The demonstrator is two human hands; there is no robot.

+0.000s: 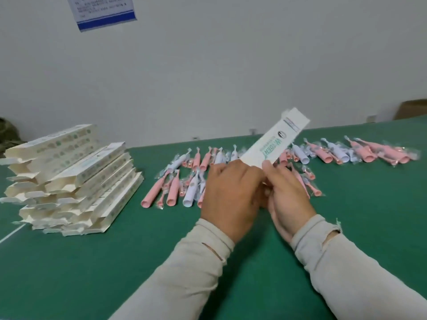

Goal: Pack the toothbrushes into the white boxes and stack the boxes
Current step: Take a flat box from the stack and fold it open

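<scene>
You held one white box [275,140] tilted over the wrapped toothbrushes [175,179], left hand [231,192] and right hand [286,192] both pinching its near end. Squeezing risked crushing it (contents hidden); the leaning box stack [71,179] looked ready to slide.

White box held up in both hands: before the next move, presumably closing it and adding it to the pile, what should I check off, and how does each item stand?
1. Both hands hold the white box: ok; left hand and right hand grip its near end.
2. Toothbrush inside the box: cannot tell; the near end is hidden behind the hands.
3. Far end flap shut: cannot tell; that end is blurred.
4. Stack of boxes standing for another: ok, though it leans and many near flaps are open.
5. Loose toothbrushes within reach on the green table: ok; pink and white ones lie wrapped.
</scene>
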